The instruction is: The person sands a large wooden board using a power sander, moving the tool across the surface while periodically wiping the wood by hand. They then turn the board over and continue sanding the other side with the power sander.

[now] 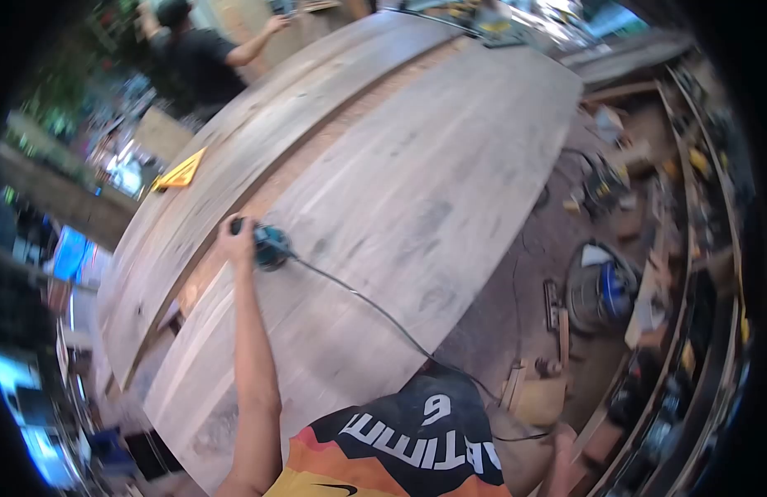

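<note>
My left hand (237, 240) is closed around the top of a teal and black power sander (272, 247), which rests on a large pale wooden panel (383, 224). From the sander a dark power cord (354, 293) runs across the panel toward my body and over its near edge. My right hand (560, 451) hangs low at the right by my side, off the panel. A dark stretch of cord reaches its fingers, which look closed on it, though they are partly blurred.
A second long wooden panel (259, 141) lies alongside, with a yellow triangular square (181, 170) on it. Another person (205, 62) stands at its far side. A shop vacuum (600, 290), a power tool (603, 182) and wood offcuts (539, 400) crowd the right side.
</note>
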Demonstrator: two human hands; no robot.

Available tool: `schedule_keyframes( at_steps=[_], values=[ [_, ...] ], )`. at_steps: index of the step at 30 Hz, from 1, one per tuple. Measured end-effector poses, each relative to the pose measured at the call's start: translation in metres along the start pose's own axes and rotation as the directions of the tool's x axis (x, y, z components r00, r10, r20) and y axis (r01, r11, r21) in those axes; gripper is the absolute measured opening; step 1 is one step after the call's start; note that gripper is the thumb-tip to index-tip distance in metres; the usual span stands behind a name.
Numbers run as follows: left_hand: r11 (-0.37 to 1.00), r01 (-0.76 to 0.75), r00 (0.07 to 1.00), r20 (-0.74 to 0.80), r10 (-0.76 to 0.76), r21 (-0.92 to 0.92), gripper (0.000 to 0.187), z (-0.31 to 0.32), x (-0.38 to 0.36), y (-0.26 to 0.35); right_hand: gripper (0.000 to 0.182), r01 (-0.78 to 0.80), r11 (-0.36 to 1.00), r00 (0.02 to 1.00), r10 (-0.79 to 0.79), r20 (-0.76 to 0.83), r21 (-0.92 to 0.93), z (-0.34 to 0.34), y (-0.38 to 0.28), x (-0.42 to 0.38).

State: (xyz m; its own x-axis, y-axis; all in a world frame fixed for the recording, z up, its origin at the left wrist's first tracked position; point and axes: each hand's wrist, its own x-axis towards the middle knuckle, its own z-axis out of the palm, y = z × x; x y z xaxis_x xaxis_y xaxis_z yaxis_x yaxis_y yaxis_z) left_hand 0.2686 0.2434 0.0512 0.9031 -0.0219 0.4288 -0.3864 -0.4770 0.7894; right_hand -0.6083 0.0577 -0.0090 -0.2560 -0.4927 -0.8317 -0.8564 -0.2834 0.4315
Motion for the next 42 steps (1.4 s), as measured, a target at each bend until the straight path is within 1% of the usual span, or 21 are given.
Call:
schedule_keyframes(
  at_steps=[1,2,3,4,5,7,8,10,11,13,15,16,18,20,23,28,32,35,36,39,42],
  values=[
    [0.996,-0.060,0.998,-0.003,0.060,-0.062,0.040,0.011,-0.008,-0.011,0.066,0.221,0.961,0.938,-0.163,-0.305,0.164,-0.041,-0.042,-0.012],
    [0.999,-0.019,0.999,0.049,0.021,-0.039,0.039,0.007,-0.026,0.019,0.055,0.479,0.860,0.760,-0.306,-0.573,0.176,-0.081,-0.083,-0.025],
    [0.998,-0.017,0.999,0.030,0.015,0.068,0.036,0.010,-0.042,0.037,0.051,0.635,0.740,0.626,-0.327,-0.708,0.220,-0.141,-0.143,-0.075],
    [0.999,0.027,0.999,0.041,-0.025,-0.044,0.034,0.021,-0.054,0.040,0.046,0.897,0.424,0.304,-0.380,-0.874,0.128,-0.179,-0.193,-0.094],
    [0.991,0.038,0.995,0.097,-0.026,-0.127,0.030,0.025,-0.068,0.054,0.044,0.981,0.192,0.049,-0.378,-0.924,-0.026,-0.221,-0.245,-0.135],
    [0.967,0.030,0.986,0.167,0.013,-0.254,0.026,0.044,-0.093,0.058,0.058,0.941,-0.014,-0.309,-0.443,-0.841,-0.338,-0.284,-0.333,-0.199],
    [0.960,-0.006,0.981,0.186,0.060,-0.279,0.029,0.049,-0.107,0.061,0.070,0.892,-0.105,-0.436,-0.461,-0.773,-0.440,-0.306,-0.374,-0.235],
    [0.923,0.048,0.958,0.280,0.067,-0.382,0.035,0.042,-0.126,0.067,0.069,0.763,-0.200,-0.619,-0.499,-0.606,-0.615,-0.330,-0.448,-0.276],
    [0.931,0.090,0.956,0.293,0.019,-0.355,0.037,0.031,-0.130,0.058,0.066,0.744,-0.080,-0.546,-0.645,-0.534,-0.663,-0.336,-0.475,-0.281],
    [0.936,0.181,0.940,0.332,-0.075,-0.300,0.040,0.000,-0.134,0.025,0.061,0.626,0.146,-0.300,-0.861,-0.410,-0.766,-0.339,-0.514,-0.284],
    [0.997,0.073,0.976,0.204,-0.078,0.030,0.046,-0.048,-0.136,-0.031,0.054,0.647,0.170,-0.320,-0.825,-0.466,-0.744,-0.339,-0.527,-0.292],
    [0.980,0.143,0.973,0.163,-0.165,0.139,0.052,-0.072,-0.133,-0.058,0.051,0.655,0.181,-0.328,-0.807,-0.492,-0.734,-0.341,-0.532,-0.294],
    [0.902,-0.021,0.990,0.135,-0.042,0.431,0.052,-0.120,-0.124,-0.101,0.046,0.685,0.198,-0.328,-0.775,-0.540,-0.701,-0.349,-0.554,-0.295],
    [0.816,-0.045,0.990,0.133,-0.039,0.576,0.057,-0.148,-0.116,-0.141,0.041,0.697,0.235,-0.322,-0.742,-0.588,-0.678,-0.362,-0.582,-0.302],
    [0.755,-0.090,0.989,0.145,-0.007,0.650,0.062,-0.169,-0.100,-0.146,0.037,0.685,0.308,-0.297,-0.709,-0.639,-0.660,-0.386,-0.624,-0.311],
    [0.706,-0.048,0.992,0.119,-0.051,0.707,0.061,-0.153,-0.052,-0.168,0.044,0.666,0.330,-0.265,-0.734,-0.626,-0.669,-0.415,-0.671,-0.345],
    [0.742,0.048,0.965,0.162,-0.208,0.668,0.052,-0.152,-0.024,-0.158,0.057,0.621,0.318,-0.344,-0.712,-0.613,-0.717,-0.417,-0.715,-0.348],
    [0.793,0.056,0.985,0.097,-0.143,0.607,0.044,-0.154,-0.025,-0.154,0.054,0.585,0.325,-0.339,-0.735,-0.588,-0.744,-0.406,-0.734,-0.361],
    [0.769,0.005,1.000,0.019,-0.023,0.639,0.037,-0.150,-0.027,-0.160,0.051,0.598,0.309,-0.326,-0.749,-0.576,-0.740,-0.404,-0.739,-0.366],
    [0.878,0.131,0.986,0.028,-0.162,0.461,0.034,-0.159,-0.023,-0.154,0.048,0.579,0.313,-0.328,-0.757,-0.566,-0.753,-0.394,-0.748,-0.378],
    [0.923,0.168,0.985,-0.031,-0.167,0.347,0.031,-0.161,-0.025,-0.155,0.047,0.547,0.362,-0.341,-0.727,-0.596,-0.755,-0.401,-0.758,-0.375]
  ],
)
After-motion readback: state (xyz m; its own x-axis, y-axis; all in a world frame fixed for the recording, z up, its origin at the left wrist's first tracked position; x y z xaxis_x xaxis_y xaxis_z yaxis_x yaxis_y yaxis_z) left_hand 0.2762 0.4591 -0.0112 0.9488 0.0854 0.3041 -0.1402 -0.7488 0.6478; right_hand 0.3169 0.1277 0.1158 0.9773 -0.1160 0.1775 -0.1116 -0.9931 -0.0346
